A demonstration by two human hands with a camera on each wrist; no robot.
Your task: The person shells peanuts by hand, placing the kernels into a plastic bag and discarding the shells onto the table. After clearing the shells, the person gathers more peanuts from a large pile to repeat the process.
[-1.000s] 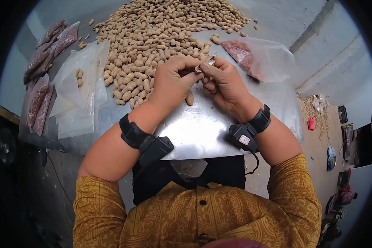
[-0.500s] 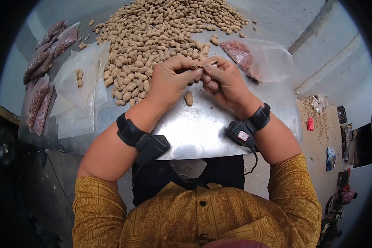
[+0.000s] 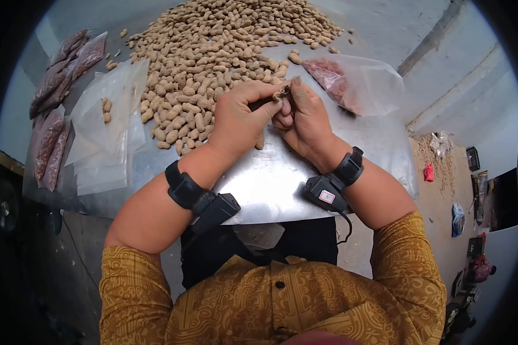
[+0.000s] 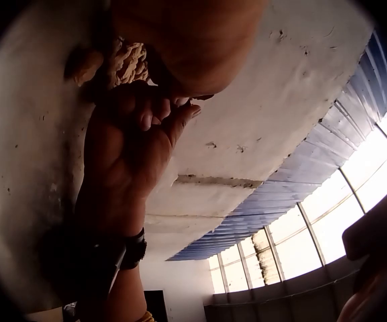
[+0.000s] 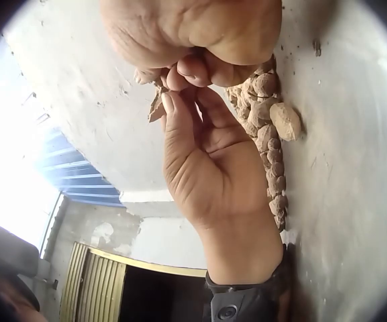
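Observation:
A cracked peanut shell (image 3: 281, 92) sits between the two hands, above the near edge of the peanut heap. My left hand (image 3: 240, 118) pinches it between thumb and forefinger; in the right wrist view a jagged piece of this shell (image 5: 156, 107) sticks out beyond the left thumb. At the shell's other end is my right hand (image 3: 309, 118), its thumb raised against the shell and its other fingers curled in. Whether kernels lie inside those fingers I cannot tell. A loose peanut (image 3: 260, 141) lies on the metal table beside the left hand, partly covered by it.
A big heap of unshelled peanuts (image 3: 213, 57) covers the table's (image 3: 270, 190) far middle. At right lies a clear bag with reddish kernels (image 3: 334, 83). Flat plastic bags (image 3: 106, 138) lie at left with two peanuts on them, beside filled kernel bags (image 3: 52, 144).
The two shell parts, held slightly apart half a second ago, now show together between the hands. My right thumb has straightened upward, and the right hand has shifted slightly left.

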